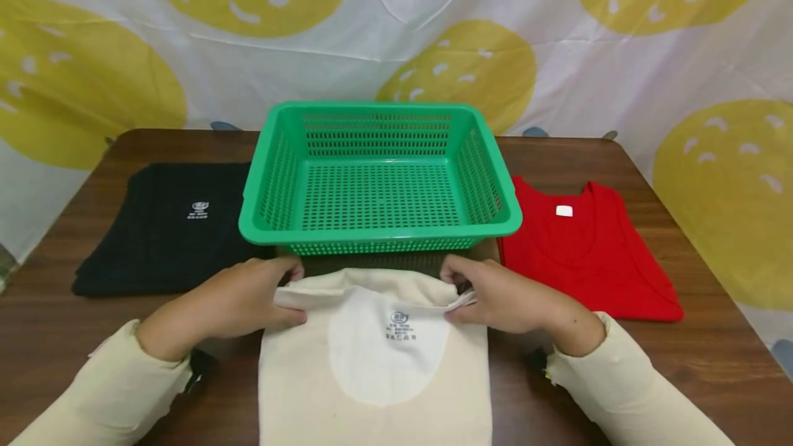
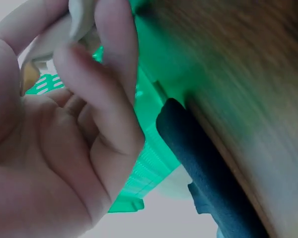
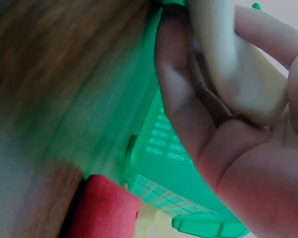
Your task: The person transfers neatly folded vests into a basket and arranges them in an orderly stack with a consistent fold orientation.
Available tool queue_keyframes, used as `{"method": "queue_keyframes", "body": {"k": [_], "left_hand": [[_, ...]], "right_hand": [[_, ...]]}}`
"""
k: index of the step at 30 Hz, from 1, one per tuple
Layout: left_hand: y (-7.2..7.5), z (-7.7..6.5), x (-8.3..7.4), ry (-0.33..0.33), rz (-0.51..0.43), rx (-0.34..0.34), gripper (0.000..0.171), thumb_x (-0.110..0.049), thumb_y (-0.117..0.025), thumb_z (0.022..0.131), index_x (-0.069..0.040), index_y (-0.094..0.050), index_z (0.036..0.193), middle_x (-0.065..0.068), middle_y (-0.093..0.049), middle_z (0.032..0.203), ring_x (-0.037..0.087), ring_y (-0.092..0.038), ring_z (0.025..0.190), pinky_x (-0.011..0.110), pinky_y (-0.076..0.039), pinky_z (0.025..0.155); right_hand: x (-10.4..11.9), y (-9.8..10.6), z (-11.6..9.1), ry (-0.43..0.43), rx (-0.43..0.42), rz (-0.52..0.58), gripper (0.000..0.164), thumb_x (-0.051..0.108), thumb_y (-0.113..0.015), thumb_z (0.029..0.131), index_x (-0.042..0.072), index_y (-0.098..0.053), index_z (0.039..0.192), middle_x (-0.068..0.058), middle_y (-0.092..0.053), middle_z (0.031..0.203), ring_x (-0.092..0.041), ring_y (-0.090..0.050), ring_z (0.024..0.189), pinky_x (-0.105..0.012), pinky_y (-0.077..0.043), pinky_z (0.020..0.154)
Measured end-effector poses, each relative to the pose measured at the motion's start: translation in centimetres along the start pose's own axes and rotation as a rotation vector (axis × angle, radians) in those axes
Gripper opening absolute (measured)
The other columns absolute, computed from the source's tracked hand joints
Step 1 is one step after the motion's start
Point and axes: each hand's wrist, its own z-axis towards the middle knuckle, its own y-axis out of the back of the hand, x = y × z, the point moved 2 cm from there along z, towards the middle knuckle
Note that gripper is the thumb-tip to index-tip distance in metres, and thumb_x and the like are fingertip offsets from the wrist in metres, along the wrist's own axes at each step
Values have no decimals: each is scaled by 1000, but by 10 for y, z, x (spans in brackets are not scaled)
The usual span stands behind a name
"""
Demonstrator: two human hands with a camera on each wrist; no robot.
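A cream-coloured garment (image 1: pixel 297 377) with a white rounded neck area and a dark printed label lies on the table at the front, its far edge lifted. My left hand (image 1: pixel 244 298) pinches the left end of that edge between thumb and fingers. At the right end, my right hand (image 1: pixel 504 294) pinches it the same way. Both wrist views show the cloth between thumb and fingers up close; the garment's near end runs out of the head view. Just beyond the hands stands a green plastic basket (image 1: pixel 381 231) with slotted walls, nothing inside it.
To the left of the basket lies a folded black garment (image 1: pixel 180 226) with a white print. A folded red garment (image 1: pixel 595 253) with a white tag lies to its right. All rest on a brown wooden table (image 1: pixel 712 336), with a lemon-patterned cloth (image 1: pixel 396 5) hanging behind.
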Motion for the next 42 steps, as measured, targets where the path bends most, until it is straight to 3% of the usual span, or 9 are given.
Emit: {"method": "queue_keyframes", "body": {"k": [11, 14, 19, 22, 24, 27, 31, 38, 42], "left_hand": [[3, 4, -1, -67, -120, -66, 52, -35, -82, 82, -2, -64, 118, 2, -63, 90, 14, -55, 79, 30, -47, 69], [4, 4, 0, -57, -117, -19, 56, -39, -81, 83, -1, -66, 120, 2, -69, 97, 14, -58, 84, 33, -51, 74], [4, -1, 4, -12, -89, 175, 80, -45, -83, 79, -2, -51, 138, 5, -69, 114, 14, -60, 89, 41, -55, 85], [3, -5, 4, 27, -134, 253, 97, -40, -86, 76, 0, -37, 148, 11, -65, 121, 15, -63, 83, 41, -58, 76], [2, -5, 4, 42, -168, 260, 99, -36, -87, 76, 3, -34, 150, 12, -65, 113, 15, -64, 68, 36, -56, 65], [1, -4, 4, 46, -205, 240, 88, -31, -87, 77, 4, -43, 144, 10, -66, 101, 15, -61, 52, 33, -54, 54], [1, -5, 5, 22, -219, 230, 62, -30, -86, 77, -2, -60, 126, 5, -68, 96, 14, -62, 57, 34, -54, 52], [3, -8, 5, -103, -195, 266, 48, -34, -78, 86, -10, -65, 125, -4, -70, 100, 10, -61, 79, 26, -51, 72], [2, -10, 3, -113, -247, 296, 48, -30, -73, 90, -12, -59, 132, -1, -68, 101, 11, -62, 71, 29, -53, 64]], "right_hand": [[-3, 11, 1, -86, -93, 215, 44, 28, -82, 83, 7, -63, 117, -3, -70, 93, -18, -67, 75, -29, -57, 71], [-4, 10, -2, -63, -10, 198, 46, 30, -81, 83, 9, -63, 120, -3, -69, 103, -20, -64, 90, -29, -57, 76], [-5, 7, -9, -62, 218, 151, 75, 35, -82, 80, 17, -48, 145, 4, -57, 133, -19, -50, 122, -34, -52, 96], [-6, 4, -10, -39, 281, 146, 73, 34, -82, 81, 22, -47, 144, 9, -56, 132, -15, -50, 121, -33, -49, 101], [-6, 2, -9, -7, 278, 144, 57, 31, -81, 82, 21, -55, 133, 10, -62, 119, -12, -57, 109, -30, -52, 94], [-6, -1, -7, 60, 257, 134, 26, 27, -80, 84, 17, -65, 104, 9, -65, 90, -7, -58, 79, -24, -52, 75], [-5, -3, -6, 117, 243, 135, 16, 24, -79, 86, 15, -65, 85, 9, -58, 71, -3, -50, 63, -21, -47, 63], [-3, -4, -6, 69, 229, 161, 17, 21, -73, 90, 14, -65, 104, 5, -65, 87, -9, -58, 76, -25, -51, 75], [-1, -5, -7, 62, 229, 197, 27, 16, -64, 95, 8, -61, 121, -2, -65, 106, -14, -61, 91, -26, -52, 84]]}}
